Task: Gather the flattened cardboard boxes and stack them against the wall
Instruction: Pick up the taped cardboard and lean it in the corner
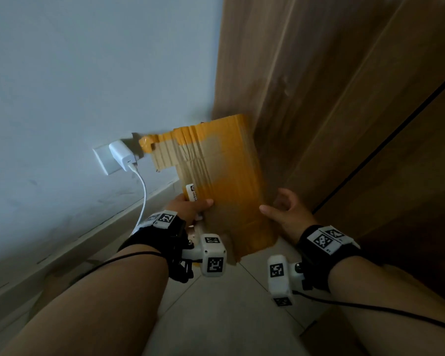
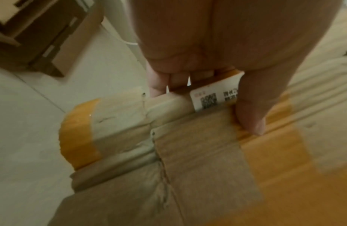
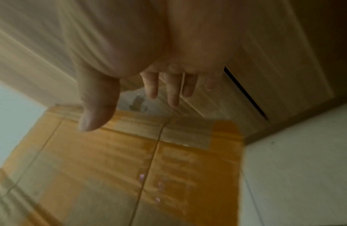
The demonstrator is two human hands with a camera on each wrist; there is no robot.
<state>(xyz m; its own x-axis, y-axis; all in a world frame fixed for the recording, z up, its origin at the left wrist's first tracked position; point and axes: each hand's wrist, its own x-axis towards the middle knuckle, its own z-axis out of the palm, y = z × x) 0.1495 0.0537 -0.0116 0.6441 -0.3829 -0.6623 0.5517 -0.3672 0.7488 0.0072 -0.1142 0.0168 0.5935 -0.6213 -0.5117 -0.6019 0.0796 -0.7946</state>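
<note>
Cardboard, creased and banded with shiny orange-yellow tape, is what I have in front of me: a flattened box held up in the corner where the pale wall meets the wood-grain cabinet. My left hand grips its left edge, thumb laid across the front just beside a small white label and fingers curled round behind. My right hand is released, fingers relaxed and spread, hovering just beside the right edge; I cannot tell whether it brushes the board. I judge this to be the placing step: the box is near the wall but whether its lower edge rests on the tiled floor I cannot see. Next it wants setting down on edge and tipping back until it leans flat, kept away from the white charger plugged in just to the left, whose cable hangs down. The board looks limp and torn along its top left, so it may sag or slide unless propped snugly.
</note>
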